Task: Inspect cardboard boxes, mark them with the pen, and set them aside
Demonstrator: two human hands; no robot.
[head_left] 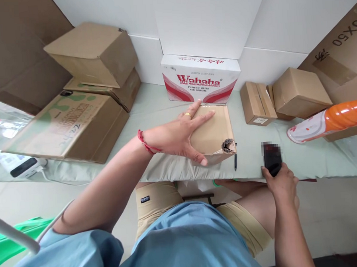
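Observation:
My left hand (187, 135) lies with fingers spread on top of a small cardboard box (215, 127) at the middle of the table. A torn, dark-edged hole shows at that box's near right corner. Beside the box, on its right, is a thin black pen (235, 159). Farther right, my right hand (283, 184) grips a black phone (272, 162) at the table's front edge; the phone's upper end is blurred out. Just behind the small box stands a white and red Wahaha water carton (201, 80).
Stacked cardboard boxes (91, 126) fill the left side, near a white power strip (23, 165) with a cable. On the right stand smaller boxes (257, 103) and an orange-and-white bottle (330, 119) that leans sideways. A white wall (202, 20) closes off the back.

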